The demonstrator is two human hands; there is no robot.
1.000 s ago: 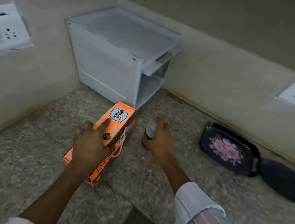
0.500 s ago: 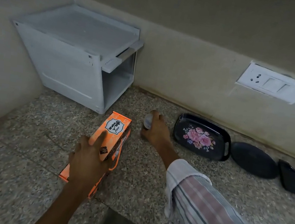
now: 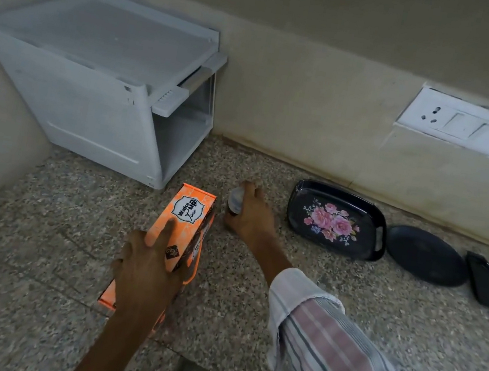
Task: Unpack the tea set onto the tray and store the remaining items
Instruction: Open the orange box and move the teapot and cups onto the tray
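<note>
The left hand lies on top of the orange box, fingers curled over its near end, steadying it on the worktop. Just right of the box, the right hand grips a small glass, resting on or barely above the stone. Unpacking appears to be at an early stage: the flowered tray to the right is unloaded, so the next move should carry the glass onto it.
</note>
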